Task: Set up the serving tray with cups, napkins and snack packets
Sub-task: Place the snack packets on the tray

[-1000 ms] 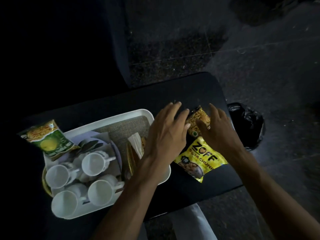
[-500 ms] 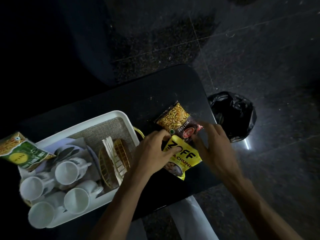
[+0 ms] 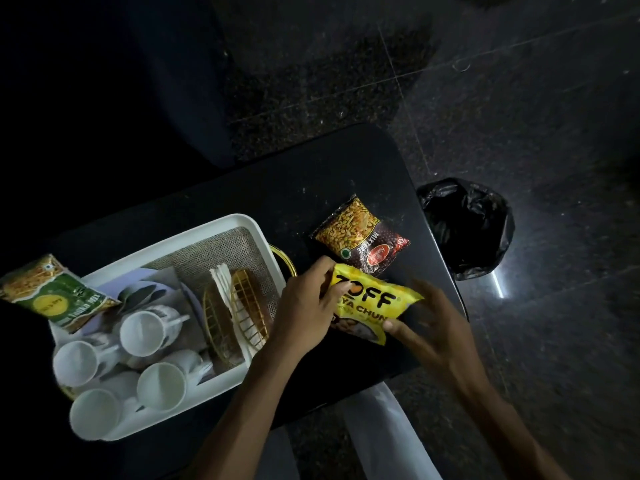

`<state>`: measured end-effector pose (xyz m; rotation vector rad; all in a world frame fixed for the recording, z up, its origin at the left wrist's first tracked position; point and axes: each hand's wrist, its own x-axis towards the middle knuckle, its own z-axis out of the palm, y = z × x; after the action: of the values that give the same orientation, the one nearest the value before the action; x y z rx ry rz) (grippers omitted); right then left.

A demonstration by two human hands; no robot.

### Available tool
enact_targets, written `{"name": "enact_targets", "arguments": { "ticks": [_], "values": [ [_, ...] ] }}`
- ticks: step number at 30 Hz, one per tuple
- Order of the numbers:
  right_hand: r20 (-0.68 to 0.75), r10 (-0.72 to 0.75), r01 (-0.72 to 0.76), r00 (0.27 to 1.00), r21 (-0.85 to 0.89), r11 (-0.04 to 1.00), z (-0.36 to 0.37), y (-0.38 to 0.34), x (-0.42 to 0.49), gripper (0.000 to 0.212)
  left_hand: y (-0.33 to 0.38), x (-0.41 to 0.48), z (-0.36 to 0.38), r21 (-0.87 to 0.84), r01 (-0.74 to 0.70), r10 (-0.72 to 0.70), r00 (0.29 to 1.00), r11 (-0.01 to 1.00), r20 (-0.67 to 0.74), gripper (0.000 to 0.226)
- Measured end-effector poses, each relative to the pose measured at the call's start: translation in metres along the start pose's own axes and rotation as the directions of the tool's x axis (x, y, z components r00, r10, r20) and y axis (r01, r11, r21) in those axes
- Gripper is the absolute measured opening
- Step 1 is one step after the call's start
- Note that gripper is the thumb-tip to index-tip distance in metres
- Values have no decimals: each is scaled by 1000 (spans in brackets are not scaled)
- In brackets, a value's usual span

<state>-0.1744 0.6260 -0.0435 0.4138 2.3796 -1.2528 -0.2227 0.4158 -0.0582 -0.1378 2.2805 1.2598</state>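
A white serving tray (image 3: 221, 226) with a burlap liner sits on the left of the dark table (image 3: 242, 202). In it stand several white cups (image 3: 147, 332) and a gold wire holder (image 3: 247, 308) with white napkins (image 3: 221, 282). A green snack packet (image 3: 52, 296) rests on the tray's left rim. I hold a yellow Zoff packet (image 3: 369, 301) just right of the tray, with my left hand (image 3: 304, 313) gripping its left end and my right hand (image 3: 429, 327) gripping its right end. A dark mixture packet (image 3: 360, 237) lies flat on the table behind it.
A black plastic bag (image 3: 467, 226) sits on the stone floor right of the table. A dark chair (image 3: 180, 81) stands behind the table. A white table leg (image 3: 384, 431) shows below the front edge.
Both hands left the mixture packet and closed on the yellow Zoff packet, lifting it slightly off the table. The camera view shifted, so the tray appears further left.
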Motion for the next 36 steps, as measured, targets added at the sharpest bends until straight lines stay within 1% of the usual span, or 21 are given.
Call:
{"name": "enact_targets", "arguments": {
  "ticks": [1, 4, 5, 9, 11, 14, 16, 19, 21, 23, 25, 27, 29, 32, 36],
  "values": [
    [7, 3, -4, 1000, 31, 1000, 1, -1, -3, 89, 2, -3, -1, -25, -2, 2, 1000, 1000, -10, 18],
    [30, -14, 11, 999, 120, 993, 5, -9, -11, 64, 7, -11, -6, -80, -9, 5, 999, 997, -54, 21],
    [39, -20, 14, 999, 150, 989, 7, -14, -13, 61, 9, -15, -8, -96, -14, 7, 997, 995, -73, 21],
    [33, -49, 37, 998, 284, 958, 15, -39, -15, 64, 17, -29, -27, -237, -59, 18, 986, 970, -168, 13],
    [26, -103, 91, 994, 293, 952, 18, -61, -13, 61, 19, -39, -43, -329, -84, 6, 973, 941, -233, 16],
    [15, -186, 174, 982, 290, 941, 29, -102, -7, 55, 17, -55, -72, -413, -138, -35, 923, 900, -384, 23],
    [12, -243, 227, 970, 317, 921, 43, -131, -1, 50, 11, -64, -93, -437, -159, -68, 885, 885, -461, 31],
    [12, -313, 289, 950, 351, 891, 73, -169, 10, 50, -9, -76, -126, -418, -168, -89, 843, 893, -530, 32],
    [22, -345, 318, 939, 330, 889, 98, -188, 20, 56, -25, -81, -144, -401, -173, -97, 817, 899, -569, 30],
    [53, -377, 346, 925, 300, 889, 126, -204, 31, 57, -43, -82, -162, -357, -170, -100, 775, 918, -624, 30],
    [95, -394, 360, 914, 258, 897, 154, -217, 40, 53, -63, -81, -181, -292, -137, -104, 728, 946, -678, 29],
    [129, -395, 370, 910, 178, 912, 179, -225, 51, 48, -83, -78, -197, -254, -84, -125, 699, 964, -704, 27],
    [164, -369, 362, 915, 75, 929, 202, -232, 62, 48, -102, -72, -210, -241, -16, -163, 693, 970, -702, 25],
    [201, -329, 352, 923, -90, 932, 229, -237, 77, 44, -127, -63, -219, -231, 82, -220, 707, 970, -672, 23],
    [243, -212, 261, 947, -188, 947, 255, -230, 92, 40, -146, -53, -221, -239, 181, -293, 733, 954, -614, 18]
  ]
}}
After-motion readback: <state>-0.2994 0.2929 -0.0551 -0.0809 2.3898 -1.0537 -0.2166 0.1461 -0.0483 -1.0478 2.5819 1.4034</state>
